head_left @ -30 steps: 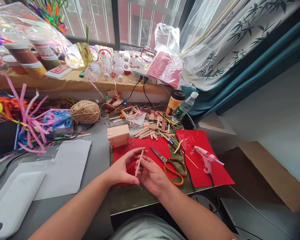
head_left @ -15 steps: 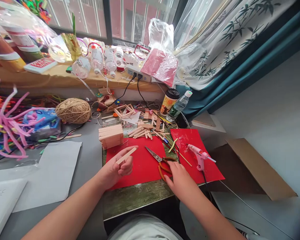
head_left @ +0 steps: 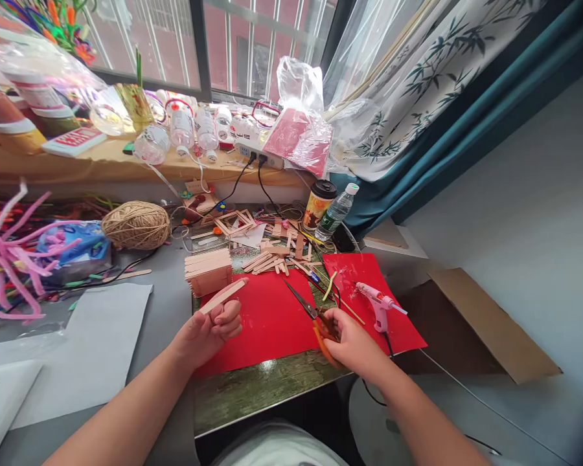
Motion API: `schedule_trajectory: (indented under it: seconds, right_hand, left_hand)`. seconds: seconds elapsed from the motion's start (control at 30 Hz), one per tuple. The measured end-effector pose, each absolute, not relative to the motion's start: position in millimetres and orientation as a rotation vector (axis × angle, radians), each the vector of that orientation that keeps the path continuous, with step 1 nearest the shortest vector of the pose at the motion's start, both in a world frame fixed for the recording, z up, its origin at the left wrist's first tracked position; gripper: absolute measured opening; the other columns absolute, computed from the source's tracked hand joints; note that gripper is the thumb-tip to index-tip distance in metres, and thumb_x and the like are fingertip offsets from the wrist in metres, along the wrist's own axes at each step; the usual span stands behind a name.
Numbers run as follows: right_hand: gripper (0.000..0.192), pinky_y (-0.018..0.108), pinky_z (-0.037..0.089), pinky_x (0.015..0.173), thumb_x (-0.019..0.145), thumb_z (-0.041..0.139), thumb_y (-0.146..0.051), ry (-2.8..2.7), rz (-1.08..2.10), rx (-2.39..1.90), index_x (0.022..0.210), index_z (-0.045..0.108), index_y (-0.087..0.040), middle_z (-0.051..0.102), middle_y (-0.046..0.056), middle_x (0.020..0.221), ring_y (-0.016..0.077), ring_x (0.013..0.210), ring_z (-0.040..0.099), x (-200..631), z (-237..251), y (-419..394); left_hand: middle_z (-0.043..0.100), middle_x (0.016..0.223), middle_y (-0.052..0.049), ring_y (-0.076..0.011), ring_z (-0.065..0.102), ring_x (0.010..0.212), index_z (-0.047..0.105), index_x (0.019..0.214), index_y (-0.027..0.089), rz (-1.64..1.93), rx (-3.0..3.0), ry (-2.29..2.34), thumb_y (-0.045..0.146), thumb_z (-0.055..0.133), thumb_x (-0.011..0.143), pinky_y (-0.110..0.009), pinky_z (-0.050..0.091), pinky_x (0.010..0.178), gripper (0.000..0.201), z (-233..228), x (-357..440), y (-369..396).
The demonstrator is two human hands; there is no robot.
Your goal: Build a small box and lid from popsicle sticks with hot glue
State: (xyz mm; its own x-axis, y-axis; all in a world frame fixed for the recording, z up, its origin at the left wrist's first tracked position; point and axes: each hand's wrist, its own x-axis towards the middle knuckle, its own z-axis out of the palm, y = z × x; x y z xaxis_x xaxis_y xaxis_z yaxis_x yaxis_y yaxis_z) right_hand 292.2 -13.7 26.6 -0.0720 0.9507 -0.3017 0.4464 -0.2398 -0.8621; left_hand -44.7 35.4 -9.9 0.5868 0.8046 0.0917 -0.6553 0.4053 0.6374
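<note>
My left hand [head_left: 208,331] holds a flat wooden craft stick [head_left: 223,295] that points up and to the right, over the left edge of a red sheet [head_left: 272,323]. My right hand [head_left: 352,343] is closed around the orange handles of a pair of scissors [head_left: 315,317], whose blades point away to the upper left over the red sheet. A small box built from craft sticks [head_left: 207,270] stands just beyond my left hand. A pink glue gun [head_left: 379,302] rests on a second red sheet [head_left: 369,291], right of my right hand.
Loose craft sticks and stick frames [head_left: 267,249] litter the table behind the red sheets. A ball of twine [head_left: 136,224], pink pipe cleaners [head_left: 10,252] and white paper [head_left: 92,336] lie to the left. A cup [head_left: 318,204] and water bottle [head_left: 335,212] stand at the back. Cardboard [head_left: 495,330] lies on the right.
My right hand let go of the stick, moved right and closed on the scissors' handles. My left hand kept the stick, which now tilts to the right.
</note>
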Motion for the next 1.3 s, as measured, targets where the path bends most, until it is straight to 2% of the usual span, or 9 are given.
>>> schedule_trajectory:
  seconds: [0.1,0.23,0.47,0.63,0.73,0.8,0.9,1.1,1.3]
  right_hand:
    - [0.051,0.025,0.045,0.066,0.065,0.094,-0.039,-1.161,1.67,-1.389,0.098,0.059,-0.021,0.056,-0.004,0.083,0.0112,0.07,0.053,274,26,-26]
    - [0.064,0.021,0.037,0.054,0.064,0.093,-0.059,-0.91,2.022,-1.088,0.101,0.062,-0.019,0.058,-0.004,0.08,0.0063,0.057,0.049,241,21,-47]
    - [0.059,0.028,0.049,0.076,0.059,0.1,-0.044,-0.993,2.052,-0.924,0.094,0.059,-0.02,0.069,0.003,0.097,0.0142,0.084,0.063,212,4,-48]
    - [0.061,0.047,0.046,0.102,0.071,0.088,-0.063,-1.04,1.96,-0.751,0.102,0.055,-0.023,0.066,0.008,0.11,0.0225,0.105,0.065,223,10,-25]
    - [0.078,0.052,0.04,0.111,0.066,0.077,-0.083,-1.068,2.035,-0.623,0.11,0.054,-0.023,0.058,0.013,0.125,0.0288,0.123,0.057,227,17,-21]
    - [0.086,0.051,0.043,0.107,0.062,0.073,-0.089,-1.08,2.149,-0.525,0.115,0.052,-0.023,0.054,0.016,0.13,0.0292,0.12,0.058,225,21,-25]
    - [0.09,0.043,0.05,0.09,0.06,0.071,-0.092,-1.1,2.32,-0.426,0.114,0.052,-0.022,0.056,0.015,0.123,0.0246,0.099,0.061,216,28,-39]
    - [0.081,0.035,0.043,0.082,0.063,0.074,-0.088,-1.214,2.373,-0.493,0.106,0.052,-0.022,0.056,0.008,0.105,0.0183,0.085,0.053,199,47,-55]
    - [0.077,0.034,0.044,0.079,0.073,0.066,-0.087,-1.267,2.327,-0.538,0.11,0.051,-0.022,0.054,0.007,0.104,0.0168,0.082,0.05,193,32,-55]
  left_hand:
    - [0.026,0.067,0.007,-0.0107,0.017,0.057,0.048,0.073,0.02,0.893,0.703,0.27,0.075,0.077,0.073,-0.028,0.026,0.059,0.062,-12,-45,36]
    - [0.028,0.069,0.005,-0.0116,0.018,0.059,0.048,0.072,0.019,0.907,0.702,0.288,0.074,0.075,0.075,-0.028,0.028,0.061,0.061,-13,-43,37]
    - [0.031,0.07,0.005,-0.0109,0.019,0.058,0.05,0.072,0.018,0.968,0.646,0.326,0.072,0.076,0.076,-0.029,0.031,0.061,0.06,-3,-40,41]
    - [0.033,0.07,0.005,-0.0113,0.021,0.059,0.054,0.073,0.018,0.986,0.648,0.34,0.071,0.076,0.076,-0.029,0.034,0.062,0.058,-3,-39,42]
    - [0.033,0.073,0.005,-0.011,0.02,0.059,0.064,0.099,0.017,1.005,0.63,0.337,0.068,0.079,0.076,-0.028,0.032,0.06,0.057,-3,-38,41]
    - [0.033,0.076,0.005,-0.0109,0.021,0.06,0.064,0.114,0.018,1.012,0.641,0.325,0.066,0.08,0.076,-0.027,0.031,0.061,0.064,-2,-37,40]
    - [0.033,0.076,0.004,-0.0112,0.024,0.062,0.066,0.111,0.017,0.963,0.702,0.288,0.069,0.079,0.075,-0.028,0.03,0.063,0.064,-1,-37,37]
    - [0.034,0.086,0.003,-0.0103,0.026,0.066,0.051,0.149,0.02,0.953,0.715,0.31,0.067,0.085,0.067,-0.027,0.027,0.065,0.1,-4,-37,30]
    - [0.035,0.09,0.001,-0.0109,0.026,0.069,0.051,0.15,0.022,0.945,0.709,0.316,0.072,0.088,0.058,-0.027,0.024,0.064,0.111,-1,-38,28]
